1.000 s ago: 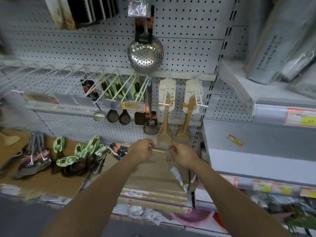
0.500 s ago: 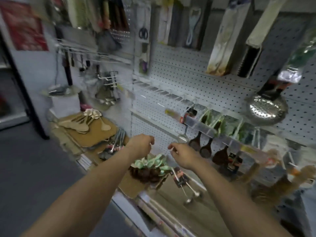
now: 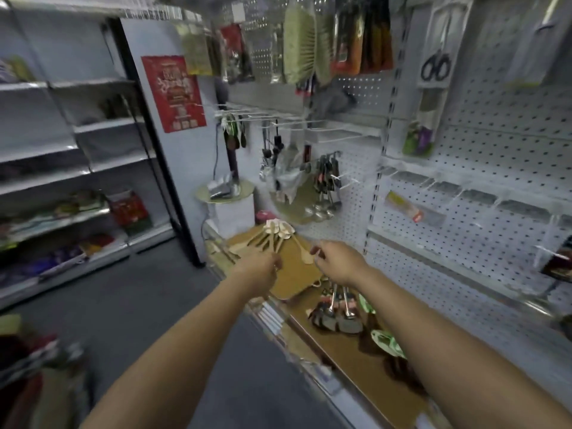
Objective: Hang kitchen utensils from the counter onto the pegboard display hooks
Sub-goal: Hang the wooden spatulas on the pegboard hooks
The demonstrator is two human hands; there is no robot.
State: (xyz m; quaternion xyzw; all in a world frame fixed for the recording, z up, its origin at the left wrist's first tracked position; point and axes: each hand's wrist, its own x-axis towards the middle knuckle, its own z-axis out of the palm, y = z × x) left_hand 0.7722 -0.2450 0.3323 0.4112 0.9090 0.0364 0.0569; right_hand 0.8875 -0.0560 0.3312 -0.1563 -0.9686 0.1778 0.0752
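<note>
White pegboard (image 3: 483, 156) panels line the wall behind a brown-topped desk (image 3: 346, 351) in a shop aisle. Several utensils already hang from hooks: a cluster of metal ladles (image 3: 325, 187) and dark-handled tools (image 3: 272, 150) on the far panel. Many hooks (image 3: 448, 187) on the nearer panel are bare. Stock remains on the desk: a fan of wooden spoons (image 3: 275, 233) at the far end, black spatulas (image 3: 337, 314) in the middle, and green-tagged utensils (image 3: 387, 342) closer in. Judged from this, the task is partly complete, with most desk stock still to hang. The left hand (image 3: 258, 269) hovers at the spoon handles, fingers curled; whether its grip holds anything cannot be determined. The right hand (image 3: 337, 263) is raised just beside the spoons, fingertips pinched together; any content is too small to resolve.
</note>
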